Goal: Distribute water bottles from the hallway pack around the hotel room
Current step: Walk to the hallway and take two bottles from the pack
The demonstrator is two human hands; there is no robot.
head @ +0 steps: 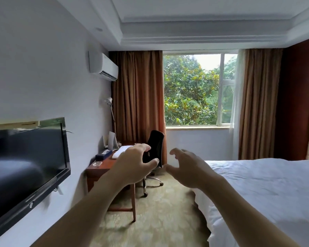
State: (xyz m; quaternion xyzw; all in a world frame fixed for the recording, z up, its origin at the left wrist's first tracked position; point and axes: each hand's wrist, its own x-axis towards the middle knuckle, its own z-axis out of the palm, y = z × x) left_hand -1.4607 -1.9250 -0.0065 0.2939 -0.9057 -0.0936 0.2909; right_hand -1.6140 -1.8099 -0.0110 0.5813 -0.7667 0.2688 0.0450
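Observation:
Both arms reach forward at chest height into the hotel room. My left hand (132, 163) hovers in front of the wooden desk (98, 169), fingers loosely curved, holding nothing. My right hand (187, 166) is beside it, a short gap between them, fingers also loosely curved and empty. No water bottle or bottle pack shows in the head view.
A wall-mounted TV (27, 168) juts out at the left. The desk carries a tissue box (103, 155), a glass ashtray (97, 164) and white items. A black swivel chair (154, 150) stands by the window. The white bed (268, 191) fills the right; patterned carpet (155, 211) runs between.

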